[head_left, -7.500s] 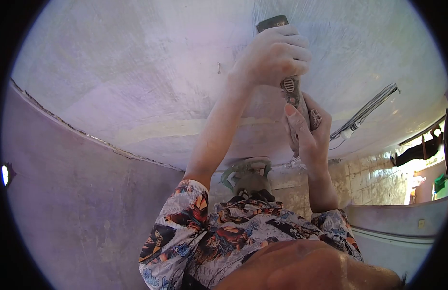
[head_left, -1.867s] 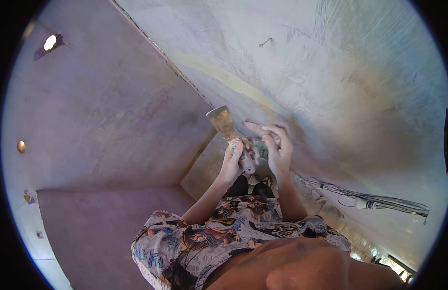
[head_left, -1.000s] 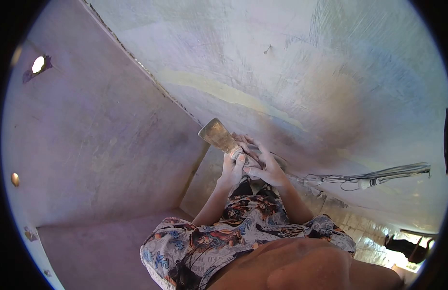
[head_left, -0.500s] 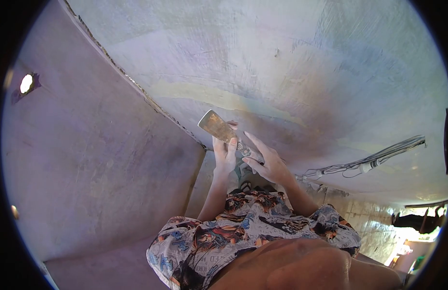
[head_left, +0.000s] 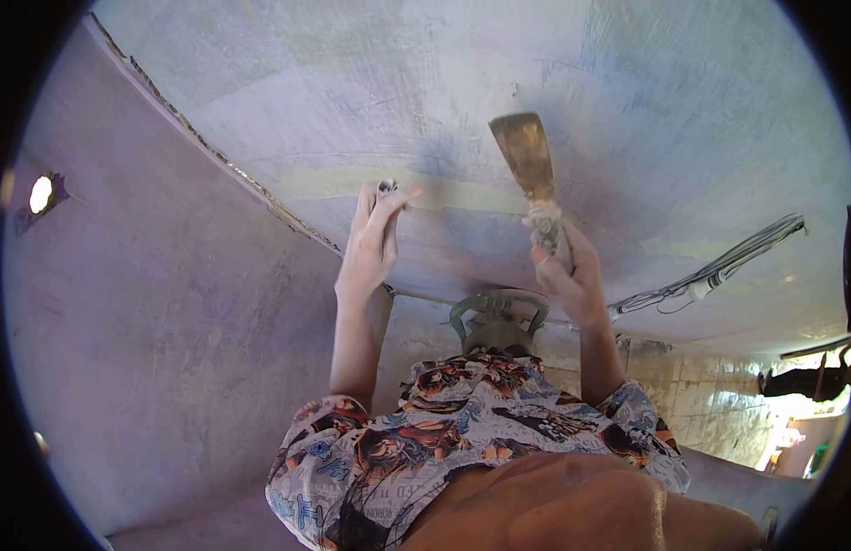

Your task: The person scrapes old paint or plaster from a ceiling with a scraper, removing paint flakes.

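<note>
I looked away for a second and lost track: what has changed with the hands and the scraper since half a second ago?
The hands have parted. The scraper, then gripped by the left hand with the right beside it, is now in the right hand, raised with its blade up at the ceiling. The left hand let go and lifted to the ceiling, pinching something small I cannot identify. The cable bundle remains in place.

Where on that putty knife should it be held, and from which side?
By the handle, from below. The putty knife points blade-up toward the ceiling, with its narrow handle at the bottom. The right hand is already wrapped round that handle, which leaves the broad, flat blade free.
</note>
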A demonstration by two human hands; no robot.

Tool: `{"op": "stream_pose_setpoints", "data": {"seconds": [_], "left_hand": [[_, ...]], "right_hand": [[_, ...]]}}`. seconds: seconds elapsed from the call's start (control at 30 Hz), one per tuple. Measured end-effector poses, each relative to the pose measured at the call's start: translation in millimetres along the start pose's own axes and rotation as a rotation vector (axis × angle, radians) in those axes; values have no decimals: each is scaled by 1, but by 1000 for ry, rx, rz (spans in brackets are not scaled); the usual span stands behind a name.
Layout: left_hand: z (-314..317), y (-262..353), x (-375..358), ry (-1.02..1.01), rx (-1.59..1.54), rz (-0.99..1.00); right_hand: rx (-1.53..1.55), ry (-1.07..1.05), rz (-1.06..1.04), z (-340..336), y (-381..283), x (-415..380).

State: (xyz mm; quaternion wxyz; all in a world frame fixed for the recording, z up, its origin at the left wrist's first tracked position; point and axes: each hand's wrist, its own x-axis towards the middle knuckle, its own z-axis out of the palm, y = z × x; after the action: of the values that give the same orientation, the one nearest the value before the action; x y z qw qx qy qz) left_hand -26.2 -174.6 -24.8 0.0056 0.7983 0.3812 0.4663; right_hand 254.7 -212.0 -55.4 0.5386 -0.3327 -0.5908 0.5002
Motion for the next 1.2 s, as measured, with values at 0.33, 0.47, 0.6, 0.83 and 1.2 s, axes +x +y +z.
{"op": "stream_pose_setpoints", "data": {"seconds": [0.33, 0.47, 0.6, 0.83, 1.2], "left_hand": [[4, 66, 142, -209, 208, 762], [45, 63, 183, -131, 285, 1004], [66, 50, 209, -83, 222, 1144], [88, 34, 224, -178, 54, 1164], [87, 42, 231, -95, -240, 1257]], "right_hand": [[249, -14, -17, -6, -40, 40], [149, 53, 11, -4, -50, 50], [180, 100, 55, -1, -70, 58], [126, 116, 109, 18, -81, 56], [6, 251, 81, 41, -91, 50]]}}
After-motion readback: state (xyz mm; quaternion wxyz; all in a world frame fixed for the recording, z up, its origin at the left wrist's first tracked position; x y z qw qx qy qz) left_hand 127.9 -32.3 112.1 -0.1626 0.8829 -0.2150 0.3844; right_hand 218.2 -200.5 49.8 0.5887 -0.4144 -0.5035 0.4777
